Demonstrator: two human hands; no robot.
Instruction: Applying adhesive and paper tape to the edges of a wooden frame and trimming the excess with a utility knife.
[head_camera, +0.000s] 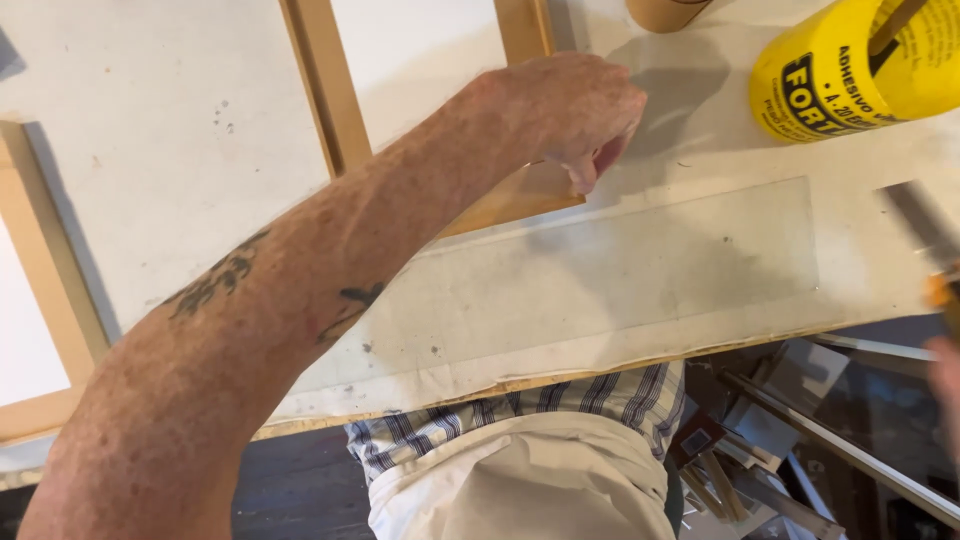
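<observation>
A long clear glass strip (620, 270) lies flat on the workbench (160, 170), lengthwise left to right, near the front edge. The left hand (575, 110), fingers curled together, touches its far edge. The right hand (945, 365) is blurred, its grip unclear. A yellow glue can (850, 70) stands beyond.

This looks like a framing workshop. The table (150, 150) is a worn, stained white board with a chipped front edge. Bare wooden frames (325, 90) lie at ten to twelve o'clock, a clear glass strip (640, 270) lies at centre, and a yellow glue tub (850, 70) stands at two o'clock. Offcuts of moulding and scrap strips (790, 430) pile on the floor at four o'clock.
</observation>
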